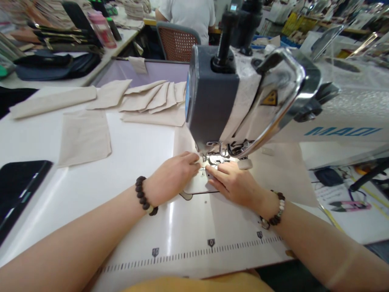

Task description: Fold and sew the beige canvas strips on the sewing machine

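Beige fabric point(285, 174) lies beneath the sewing machine point(212, 93), fingers point(217, 174) nearby.

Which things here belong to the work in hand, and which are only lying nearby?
Seemingly in the work: sewing machine, with left hand and right hand at its needle area; probably the beige cloth pieces.

Apparently just lying about: phone, pink bottle, dark pouches.

Left fingers point(191, 157) and right fingers point(218, 175) at a sewing machine point(209, 93), beige cloth pieces point(85, 138), black phone point(22, 188)
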{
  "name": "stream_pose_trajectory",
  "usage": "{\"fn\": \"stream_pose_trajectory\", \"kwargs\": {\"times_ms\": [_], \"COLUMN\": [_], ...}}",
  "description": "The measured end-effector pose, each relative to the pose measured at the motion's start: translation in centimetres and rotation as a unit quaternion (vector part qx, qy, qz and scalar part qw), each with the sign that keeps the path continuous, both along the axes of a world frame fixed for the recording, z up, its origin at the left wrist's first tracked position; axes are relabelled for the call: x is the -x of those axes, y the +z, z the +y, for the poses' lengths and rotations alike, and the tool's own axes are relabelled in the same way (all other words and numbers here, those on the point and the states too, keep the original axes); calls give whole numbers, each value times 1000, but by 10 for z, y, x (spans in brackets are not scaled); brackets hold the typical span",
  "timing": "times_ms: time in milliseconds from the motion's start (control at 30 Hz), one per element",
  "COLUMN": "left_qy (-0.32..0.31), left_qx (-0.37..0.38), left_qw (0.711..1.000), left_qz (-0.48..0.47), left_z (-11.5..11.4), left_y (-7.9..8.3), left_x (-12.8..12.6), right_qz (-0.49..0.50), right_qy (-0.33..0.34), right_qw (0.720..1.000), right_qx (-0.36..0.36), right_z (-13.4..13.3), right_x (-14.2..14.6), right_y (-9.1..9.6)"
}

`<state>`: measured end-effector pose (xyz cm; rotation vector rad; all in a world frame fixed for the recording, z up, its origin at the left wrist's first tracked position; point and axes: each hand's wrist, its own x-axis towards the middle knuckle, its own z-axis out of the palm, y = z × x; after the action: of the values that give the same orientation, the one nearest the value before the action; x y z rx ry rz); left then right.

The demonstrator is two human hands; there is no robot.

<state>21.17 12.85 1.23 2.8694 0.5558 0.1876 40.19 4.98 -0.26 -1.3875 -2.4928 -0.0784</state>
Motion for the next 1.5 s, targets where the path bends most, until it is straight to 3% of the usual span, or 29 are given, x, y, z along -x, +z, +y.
{"fn": "stream_pose_trajectory", "kwargs": {"times_ms": [300, 667, 900, 1167, 1300, 1500], "left_qy": [28, 34, 13, -55, -61, -57], "left_qx": [-43, -23, -7, -10, -9, 52], "left_qw": [998, 999, 998, 997, 995, 989], "left_qz": [-36, -25, 66, 58, 76, 124], "left_z": [6, 10, -16, -37, -44, -49], "left_y": [-2, -2, 19, 12, 15, 21], "left_x": [-5, -1, 0, -2, -3, -2], "right_qz": [3, 13, 63, 47, 41, 48], "right_qy": [-11, 0, 29, 91, 126, 177], "right_qw": [1000, 1000, 998, 995, 991, 983], "right_qx": [18, 1, -11, 1, 8, 20], "right_z": [0, 0, -4, -5, -7, -10], "right_x": [0, 0, -5, -11, -14, -12], "right_y": [1, 2, 10, 9, 9, 13]}}
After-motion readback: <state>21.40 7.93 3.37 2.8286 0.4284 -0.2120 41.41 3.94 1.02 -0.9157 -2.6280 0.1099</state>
